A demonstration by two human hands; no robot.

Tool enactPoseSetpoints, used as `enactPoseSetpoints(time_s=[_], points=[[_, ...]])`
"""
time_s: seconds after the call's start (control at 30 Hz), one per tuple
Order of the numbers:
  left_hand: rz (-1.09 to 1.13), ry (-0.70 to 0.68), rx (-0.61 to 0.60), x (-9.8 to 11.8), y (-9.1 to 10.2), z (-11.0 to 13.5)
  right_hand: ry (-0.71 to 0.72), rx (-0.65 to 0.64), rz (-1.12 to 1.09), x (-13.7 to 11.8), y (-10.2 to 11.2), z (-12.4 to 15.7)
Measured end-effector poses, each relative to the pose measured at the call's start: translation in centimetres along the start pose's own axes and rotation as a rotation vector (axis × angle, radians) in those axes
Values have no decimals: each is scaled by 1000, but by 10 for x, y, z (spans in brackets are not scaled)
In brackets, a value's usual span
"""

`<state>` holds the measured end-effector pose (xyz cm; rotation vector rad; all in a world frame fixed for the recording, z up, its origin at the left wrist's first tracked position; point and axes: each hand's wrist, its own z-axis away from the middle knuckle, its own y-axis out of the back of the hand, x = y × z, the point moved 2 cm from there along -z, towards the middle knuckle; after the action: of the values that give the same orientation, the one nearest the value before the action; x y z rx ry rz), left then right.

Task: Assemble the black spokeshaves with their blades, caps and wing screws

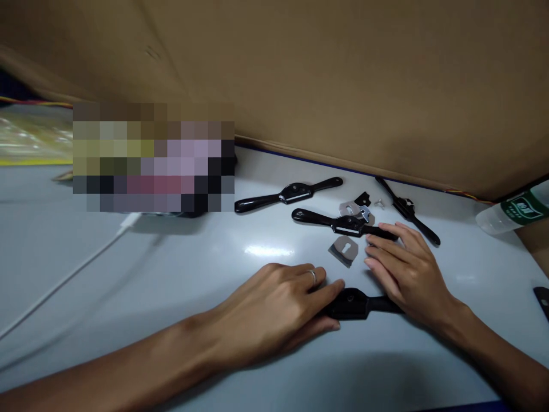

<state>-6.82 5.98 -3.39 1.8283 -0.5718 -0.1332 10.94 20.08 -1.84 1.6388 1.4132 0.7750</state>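
A black spokeshave body [351, 306] lies nearest me on the table. My left hand [285, 297], a ring on one finger, is closed around its left handle, thumb below and index finger on top. My right hand [409, 269] reaches over its right handle, fingers stretched forward and apart from the thumb. Those fingertips are at the right handle of a second black spokeshave [348, 224]; whether they touch it is unclear. A loose grey slotted blade [346, 249] lies left of the right fingertips. Behind the second spokeshave are another blade [348, 208] and a shiny metal piece [364, 214].
Two more spokeshaves, one at the back [295, 193] and one at right [407, 212], lie near a small wing-shaped screw [380, 203]. A green-labelled bottle [514, 209] lies at right. A white cable [77, 266] runs left from a pixelated area. Cardboard [343, 86] stands behind.
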Motion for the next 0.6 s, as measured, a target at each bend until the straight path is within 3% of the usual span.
enactPoseSetpoints(time_s=[0.3,0.47,0.6], points=[[5,7,-27,-2,-2,3,89,-158,-310,-11,4,0],[6,-5,-28,-1,-2,3,43,-70,-350,-3,13,-2],[17,1,-30,-1,0,2,-123,67,-289,5,22,-4]])
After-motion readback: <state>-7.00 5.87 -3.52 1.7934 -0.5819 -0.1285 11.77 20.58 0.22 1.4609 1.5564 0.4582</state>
